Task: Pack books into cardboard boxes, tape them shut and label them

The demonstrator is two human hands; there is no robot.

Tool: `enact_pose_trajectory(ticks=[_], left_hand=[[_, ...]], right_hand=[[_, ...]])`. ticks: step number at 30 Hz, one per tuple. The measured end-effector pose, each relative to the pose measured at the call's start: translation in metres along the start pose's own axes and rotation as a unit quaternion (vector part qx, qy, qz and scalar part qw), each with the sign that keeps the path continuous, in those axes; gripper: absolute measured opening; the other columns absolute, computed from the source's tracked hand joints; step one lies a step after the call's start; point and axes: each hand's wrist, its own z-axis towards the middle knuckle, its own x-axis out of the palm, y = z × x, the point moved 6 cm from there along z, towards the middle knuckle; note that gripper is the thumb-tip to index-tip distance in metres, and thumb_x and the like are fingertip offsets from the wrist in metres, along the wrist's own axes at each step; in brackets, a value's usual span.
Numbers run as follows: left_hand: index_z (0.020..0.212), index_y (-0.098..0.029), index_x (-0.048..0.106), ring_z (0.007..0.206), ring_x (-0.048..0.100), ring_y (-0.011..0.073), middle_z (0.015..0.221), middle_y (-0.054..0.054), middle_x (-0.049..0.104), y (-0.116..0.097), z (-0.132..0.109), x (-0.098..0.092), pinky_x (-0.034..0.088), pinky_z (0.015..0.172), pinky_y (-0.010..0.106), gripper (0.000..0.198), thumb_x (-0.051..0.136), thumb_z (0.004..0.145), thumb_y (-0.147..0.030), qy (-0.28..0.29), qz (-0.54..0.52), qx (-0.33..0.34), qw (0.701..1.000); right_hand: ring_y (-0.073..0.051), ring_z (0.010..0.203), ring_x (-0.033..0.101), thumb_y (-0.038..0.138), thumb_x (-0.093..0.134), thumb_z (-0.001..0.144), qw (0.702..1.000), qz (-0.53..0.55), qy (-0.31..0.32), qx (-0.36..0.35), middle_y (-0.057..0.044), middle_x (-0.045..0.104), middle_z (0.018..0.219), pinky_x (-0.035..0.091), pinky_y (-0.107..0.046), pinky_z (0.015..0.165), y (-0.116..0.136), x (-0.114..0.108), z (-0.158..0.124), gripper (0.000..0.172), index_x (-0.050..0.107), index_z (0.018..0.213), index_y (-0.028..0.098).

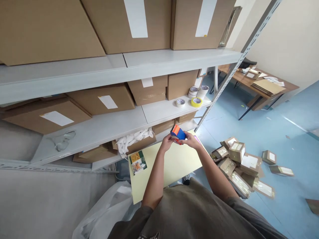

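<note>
Both of my hands hold up a small blue and orange object over a pale yellow tabletop; it looks like a tape dispenser, though its kind is not certain. My left hand has its fingers closed on the near left side of it. Gripping its right side and lower edge is my right hand. Fingers cover part of its underside. On the left of the tabletop lies a green and yellow book. A pink-edged item shows partly beyond my right wrist.
A grey metal shelf with cardboard boxes stands ahead. It also bears tape rolls, glasses and white gloves. Small parcels are piled on the floor at right. A white plastic bag sits at lower left.
</note>
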Motion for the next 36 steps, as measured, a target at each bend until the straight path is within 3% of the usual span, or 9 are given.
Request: enact_pose_trajectory(ticks=[5,10,16,22,25,28,31,36], left_hand=[[0.145,-0.016,0.069,0.118,0.074,0.0304,0.135,0.013,0.076,0.010,-0.019,0.007,0.058,0.108,0.049,0.057,0.071,0.095,-0.043,0.000,-0.004,-0.033,0.999],[0.150,-0.018,0.066,0.137,0.065,0.0333,0.149,0.014,0.069,0.005,-0.021,0.015,0.052,0.118,0.052,0.060,0.068,0.098,-0.048,-0.044,0.031,-0.031,0.998],[0.154,-0.019,0.063,0.115,0.076,0.0304,0.134,0.012,0.077,0.001,-0.013,0.030,0.063,0.103,0.052,0.062,0.068,0.099,-0.050,-0.070,0.001,-0.086,0.994],[0.148,-0.021,0.069,0.134,0.067,0.0321,0.144,0.012,0.072,-0.027,-0.017,0.029,0.053,0.117,0.047,0.051,0.065,0.101,-0.040,-0.091,0.118,-0.053,0.987],[0.147,-0.023,0.070,0.135,0.066,0.0325,0.143,0.012,0.072,-0.039,-0.017,0.028,0.049,0.120,0.046,0.050,0.067,0.099,-0.036,-0.121,0.185,-0.048,0.974],[0.144,-0.022,0.072,0.127,0.070,0.0314,0.138,0.012,0.075,-0.041,-0.012,0.034,0.053,0.116,0.046,0.047,0.065,0.100,-0.037,-0.106,0.174,-0.053,0.977],[0.141,-0.021,0.073,0.122,0.072,0.0300,0.131,0.013,0.077,-0.041,-0.012,0.034,0.059,0.106,0.046,0.046,0.063,0.100,-0.040,-0.092,0.115,-0.059,0.987],[0.147,-0.023,0.067,0.124,0.070,0.0272,0.127,0.011,0.077,-0.047,-0.013,0.006,0.060,0.104,0.042,0.051,0.062,0.099,-0.041,-0.171,0.128,-0.050,0.976]], right_hand=[[-0.023,0.089,0.067,0.046,0.093,0.067,0.996,0.076,-0.031,-0.036,-0.002,0.073,0.101,0.056,-0.037,0.079,0.001,-0.007,-0.002,0.065,0.060,0.121,0.027],[-0.019,0.075,0.061,0.051,0.093,0.066,0.993,0.105,-0.060,-0.012,0.004,0.067,0.084,0.052,-0.032,0.068,-0.003,-0.014,0.006,0.062,0.050,0.104,0.028],[-0.017,0.072,0.059,0.046,0.086,0.068,0.995,0.093,-0.028,0.001,0.004,0.063,0.082,0.049,-0.027,0.056,0.008,-0.042,0.010,0.051,0.050,0.100,0.028],[-0.017,0.069,0.060,0.039,0.080,0.065,0.994,0.082,0.056,0.055,0.003,0.060,0.075,0.051,-0.028,0.055,0.002,-0.058,0.014,0.041,0.052,0.091,0.025],[-0.016,0.069,0.058,0.042,0.079,0.068,0.993,0.097,0.046,0.045,0.005,0.058,0.077,0.049,-0.026,0.054,-0.003,-0.056,0.017,0.042,0.051,0.094,0.025],[-0.015,0.072,0.057,0.043,0.081,0.068,0.993,0.109,0.034,0.027,0.005,0.057,0.080,0.050,-0.026,0.058,-0.010,-0.058,0.023,0.046,0.050,0.098,0.026],[-0.015,0.074,0.058,0.044,0.085,0.066,0.993,0.111,-0.014,0.035,0.006,0.057,0.080,0.051,-0.027,0.061,-0.021,-0.082,0.032,0.050,0.049,0.096,0.026],[-0.014,0.072,0.056,0.047,0.082,0.068,0.990,0.105,-0.056,0.070,0.006,0.056,0.080,0.047,-0.025,0.059,-0.037,-0.127,0.036,0.046,0.051,0.096,0.026]])
